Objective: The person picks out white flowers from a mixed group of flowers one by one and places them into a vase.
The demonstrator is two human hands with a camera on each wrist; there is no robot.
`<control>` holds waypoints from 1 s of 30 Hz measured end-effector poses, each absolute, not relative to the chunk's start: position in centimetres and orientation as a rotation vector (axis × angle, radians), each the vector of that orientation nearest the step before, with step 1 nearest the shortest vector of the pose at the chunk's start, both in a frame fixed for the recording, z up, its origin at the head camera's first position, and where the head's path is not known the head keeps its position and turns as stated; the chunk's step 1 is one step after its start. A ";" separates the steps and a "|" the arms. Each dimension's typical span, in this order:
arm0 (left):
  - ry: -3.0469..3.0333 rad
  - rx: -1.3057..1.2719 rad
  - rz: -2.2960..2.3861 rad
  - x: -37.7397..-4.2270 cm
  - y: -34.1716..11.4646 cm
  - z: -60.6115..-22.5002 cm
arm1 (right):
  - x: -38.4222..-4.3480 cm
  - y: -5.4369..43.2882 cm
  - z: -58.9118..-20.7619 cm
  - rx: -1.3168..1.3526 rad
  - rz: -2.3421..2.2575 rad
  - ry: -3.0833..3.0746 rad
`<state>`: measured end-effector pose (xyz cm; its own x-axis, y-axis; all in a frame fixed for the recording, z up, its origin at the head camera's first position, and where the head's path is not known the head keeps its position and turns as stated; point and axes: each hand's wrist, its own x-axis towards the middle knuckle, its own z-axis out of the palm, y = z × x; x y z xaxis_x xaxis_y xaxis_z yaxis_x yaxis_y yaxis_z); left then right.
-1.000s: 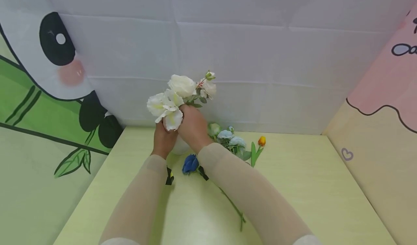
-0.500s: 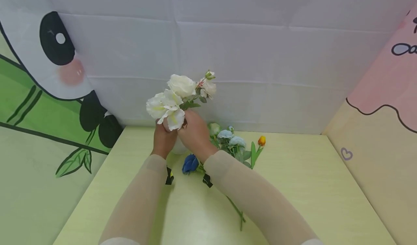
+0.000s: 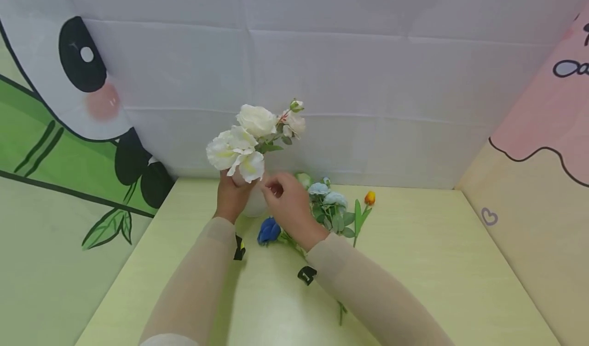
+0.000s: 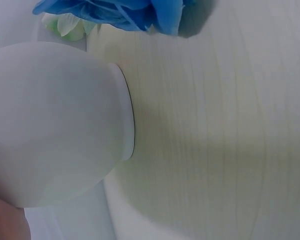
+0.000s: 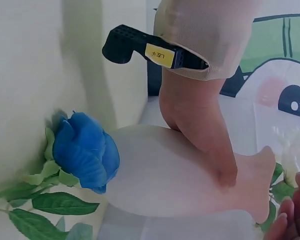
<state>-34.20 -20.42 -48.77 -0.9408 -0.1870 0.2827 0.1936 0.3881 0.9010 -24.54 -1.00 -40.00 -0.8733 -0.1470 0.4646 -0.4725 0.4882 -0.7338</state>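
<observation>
A pale, rounded vase (image 3: 255, 205) stands on the table, its flared rim showing in the right wrist view. My left hand (image 3: 231, 197) grips it by the neck. Out of its mouth rise a white rose (image 3: 257, 120), a white ruffled flower (image 3: 233, 149) and a smaller pale bloom with a bud (image 3: 294, 122). My right hand (image 3: 291, 205) hangs just right of the vase, fingers loosely curled and holding nothing visible; its fingertips (image 5: 285, 215) are near the flowers below the rim. A blue rose (image 5: 86, 152) lies beside the vase base.
Light blue flowers (image 3: 335, 199) with leaves and a pale green bloom (image 3: 303, 180) lie behind my right wrist. An orange tulip (image 3: 370, 199) lies to their right. Small black cameras (image 3: 307, 275) sit at both cuffs. A printed cloth (image 3: 349, 106) backs the table.
My right hand has come away from the white flowers, moving down and to the right. The left hand keeps its grip on the vase. The ruffled flower's lower petals have shifted slightly right.
</observation>
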 end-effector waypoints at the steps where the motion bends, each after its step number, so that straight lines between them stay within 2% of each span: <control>1: -2.315 -0.003 -1.567 -34.2 -20.4 -48.8 | -24.3 -0.7 -40.1 0.513 1.354 -2.389; 20: -2.366 0.024 -1.605 -33.7 -20.9 -48.6 | -20.4 4.6 -43.2 0.374 1.748 -2.294; 30: -2.409 -0.032 -1.549 -33.9 -21.2 -48.4 | -19.8 7.0 -44.0 0.300 1.669 -2.351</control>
<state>-33.91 -21.24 -48.37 -0.9614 -0.1301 0.2424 0.1665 0.4260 0.8893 -19.82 6.99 -43.99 -0.9495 -0.0267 0.3128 -0.3041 0.3258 -0.8952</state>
